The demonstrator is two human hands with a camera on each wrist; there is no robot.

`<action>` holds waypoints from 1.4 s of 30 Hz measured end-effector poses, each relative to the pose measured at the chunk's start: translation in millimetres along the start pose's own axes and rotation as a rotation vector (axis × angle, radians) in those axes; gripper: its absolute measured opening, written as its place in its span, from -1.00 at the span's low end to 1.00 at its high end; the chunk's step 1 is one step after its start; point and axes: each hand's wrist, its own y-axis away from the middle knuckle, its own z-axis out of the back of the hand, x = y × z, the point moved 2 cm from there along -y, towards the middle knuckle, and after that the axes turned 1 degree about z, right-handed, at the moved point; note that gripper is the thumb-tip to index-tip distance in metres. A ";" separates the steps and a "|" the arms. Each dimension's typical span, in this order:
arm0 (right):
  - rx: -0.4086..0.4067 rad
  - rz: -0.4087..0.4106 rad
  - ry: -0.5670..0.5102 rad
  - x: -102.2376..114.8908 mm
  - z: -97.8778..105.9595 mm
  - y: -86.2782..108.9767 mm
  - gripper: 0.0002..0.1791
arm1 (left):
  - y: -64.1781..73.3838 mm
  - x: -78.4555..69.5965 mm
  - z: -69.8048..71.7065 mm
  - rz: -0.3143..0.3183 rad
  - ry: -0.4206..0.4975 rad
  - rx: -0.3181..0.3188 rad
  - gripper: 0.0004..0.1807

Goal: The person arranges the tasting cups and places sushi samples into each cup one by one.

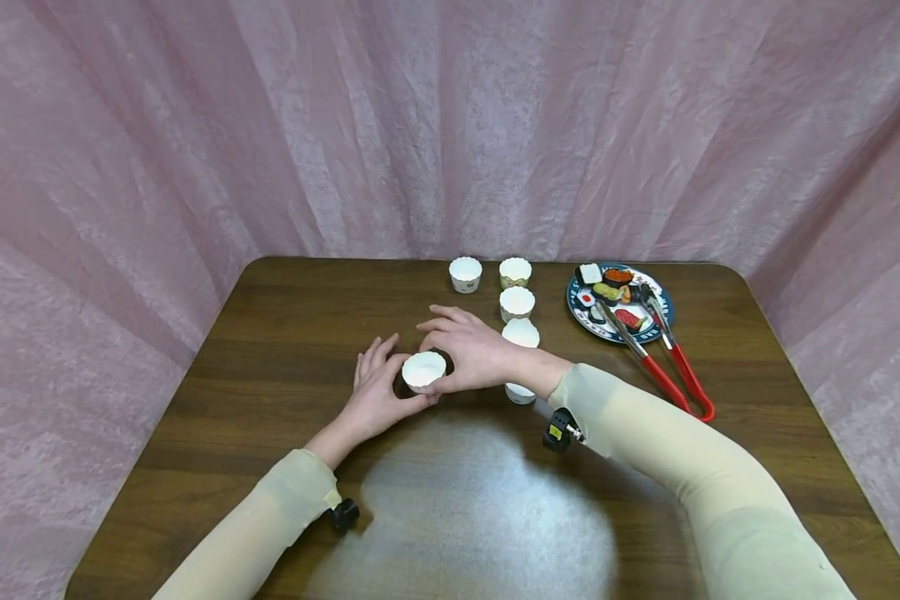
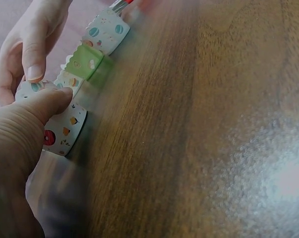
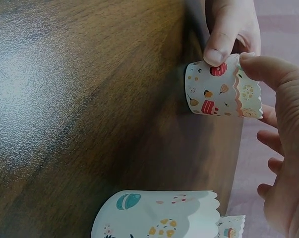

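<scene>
Near the middle of the table, both hands hold a white paper baking cup [image 1: 423, 372] with small printed pictures on its side. My left hand [image 1: 375, 398] curls around its left side, the thumb on the front wall. From the right, my right hand [image 1: 476, 354] pinches the scalloped rim. In the right wrist view a second scalloped edge [image 3: 249, 94] with a yellowish print stands above the first, as in nested cups. The cup is upright, close over the table. Just right of the hands runs a column of similar cups [image 1: 517, 305], partly hidden by the right wrist.
Another baking cup [image 1: 465, 275] stands at the table's back edge. At the back right, a blue-rimmed plate [image 1: 574, 307] bears several sushi pieces [image 1: 607, 292]. Red-handled tongs [image 1: 690, 379] lean across the plate onto the wooden table [image 1: 270, 350]. A pink curtain [image 1: 450, 125] hangs behind.
</scene>
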 end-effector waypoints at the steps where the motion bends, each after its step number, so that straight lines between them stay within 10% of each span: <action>1: -0.002 -0.001 0.002 0.2 0.1 -0.2 -0.45 | 0.1 0.1 0.0 0.000 0.001 0.000 -0.27; 21: -0.069 -0.054 -0.094 -1.6 22.9 -0.9 -0.46 | 2.0 -0.9 1.8 0.011 -0.016 0.001 -0.20; 42: -0.147 -0.354 0.070 -55.9 51.2 1.1 -0.36 | 2.8 -0.1 0.6 -0.010 0.004 -0.022 -0.29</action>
